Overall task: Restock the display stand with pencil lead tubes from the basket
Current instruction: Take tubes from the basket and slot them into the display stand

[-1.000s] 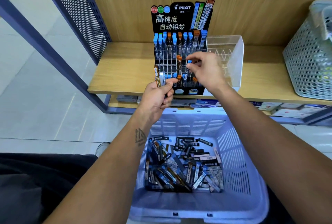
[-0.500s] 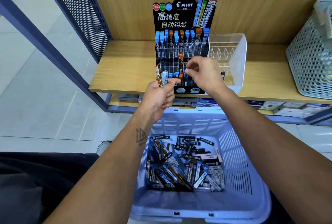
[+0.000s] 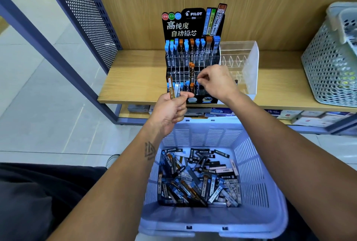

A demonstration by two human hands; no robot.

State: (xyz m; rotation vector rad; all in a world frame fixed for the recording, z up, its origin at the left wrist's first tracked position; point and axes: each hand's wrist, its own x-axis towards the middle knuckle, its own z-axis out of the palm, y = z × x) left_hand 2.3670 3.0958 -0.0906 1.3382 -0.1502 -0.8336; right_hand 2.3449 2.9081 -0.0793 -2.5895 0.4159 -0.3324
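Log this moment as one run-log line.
left hand: holds spare tubes | right hand: fingertips pinched at display stand | basket: stocked

grey basket (image 3: 328,63) cut off right

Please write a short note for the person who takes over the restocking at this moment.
Left hand holds a few spare tubes upright. Right hand is at the display stand; its fingers are pinched at the lower row, whether on a tube is unclear. Upper row is nearly full, middle and lower rows have gaps. Many tubes remain in the basket.
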